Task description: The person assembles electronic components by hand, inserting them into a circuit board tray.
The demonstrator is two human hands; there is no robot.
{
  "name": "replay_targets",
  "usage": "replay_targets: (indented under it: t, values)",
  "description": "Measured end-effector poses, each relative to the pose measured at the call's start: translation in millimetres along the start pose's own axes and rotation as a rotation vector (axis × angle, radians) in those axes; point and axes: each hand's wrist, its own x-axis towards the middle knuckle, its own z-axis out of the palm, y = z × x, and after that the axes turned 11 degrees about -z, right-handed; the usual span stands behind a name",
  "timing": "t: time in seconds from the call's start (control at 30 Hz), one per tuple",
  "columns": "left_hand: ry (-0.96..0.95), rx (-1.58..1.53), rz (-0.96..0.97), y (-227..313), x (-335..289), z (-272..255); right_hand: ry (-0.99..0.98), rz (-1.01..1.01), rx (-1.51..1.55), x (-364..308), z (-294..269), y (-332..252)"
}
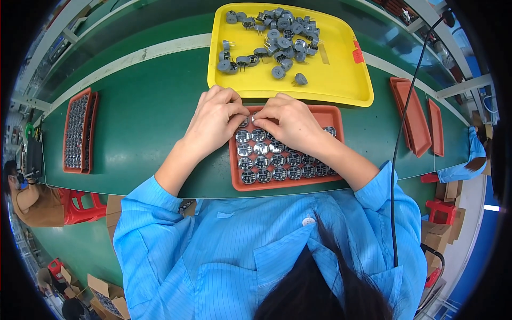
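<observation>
An orange-red tray (298, 185) lies in front of me, with rows of small round circuit boards (261, 162) set in it. At its far left corner, my left hand (214, 116) is closed in a pinch at a round circuit board (244, 122). Beside it, my right hand (292, 121) reaches over the tray, its thumb and forefinger closed on another round board (254, 118), mostly covered by the fingertips. The right hand and forearm hide part of the far rows. Just beyond both hands, a yellow tray (341, 85) holds a loose pile of grey round parts with thin pins (282, 40).
Stacked filled trays (80, 130) stand at the left of the green table (144, 128). More orange-red trays (413, 117) lie at the right. A black cable (397, 160) hangs down at my right. Other people sit beyond both table ends, near red stools (82, 207) and cardboard boxes (109, 296).
</observation>
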Motion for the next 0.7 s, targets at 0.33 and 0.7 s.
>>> replay_targets:
  t: [0.33,0.7]
  values:
    - [-0.034,-0.074,-0.014,10,30,-9,0.134,0.072,-0.098,6,-47,48]
    - [-0.206,0.1,-0.028,23,120,44,-0.083,0.199,0.088,2,-57,97]
